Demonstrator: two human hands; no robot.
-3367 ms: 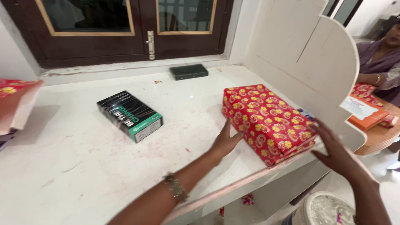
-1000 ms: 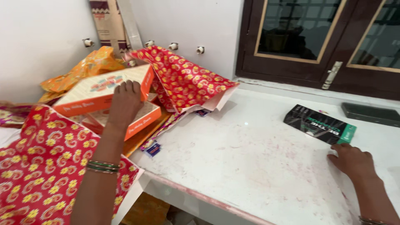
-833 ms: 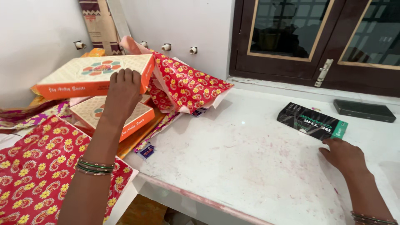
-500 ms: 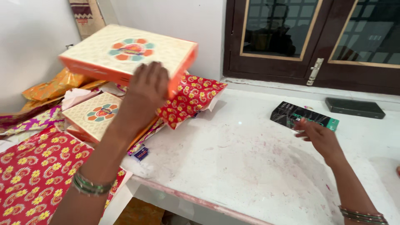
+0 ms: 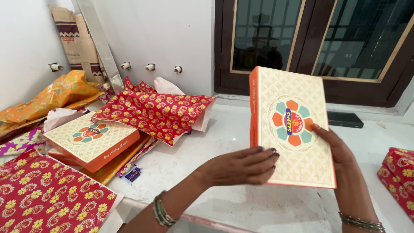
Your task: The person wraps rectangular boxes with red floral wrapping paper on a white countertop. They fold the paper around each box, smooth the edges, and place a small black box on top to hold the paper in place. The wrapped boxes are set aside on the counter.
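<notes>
**Sweet box held upright over a white counter, wrapping paper at left**

Far left: a sheet of red floral wrapping paper [image 5: 47,203] lies flat at the counter's edge, with crumpled orange paper [image 5: 51,97] behind it against the wall. Next to these, 1 boxed stack [image 5: 92,140] of cream-and-orange cartons rests unwrapped, its patterned lid facing up. A second, rumpled red floral sheet [image 5: 157,114] spreads just beside the stack on the white counter [image 5: 207,146].

Centre: the left hand [image 5: 241,166] presses flat, fingers extended, against the lower edge of the sweet box [image 5: 293,129]; whether the thumb closes behind the box cannot be told. The box stands nearly upright in the air above the counter, lid toward the camera, bare of any paper.

Right of centre: the right hand [image 5: 336,149] clasps the box's right edge, thumb laid across the lid and fingers hidden behind.

Far right: 1 wrapped parcel [image 5: 399,174] in the same red paper sits at the frame's edge; a dark flat case [image 5: 345,120] lies by the window.

Judged state: 1 parcel appears finished; the held box and the stack are not yet covered.
</notes>
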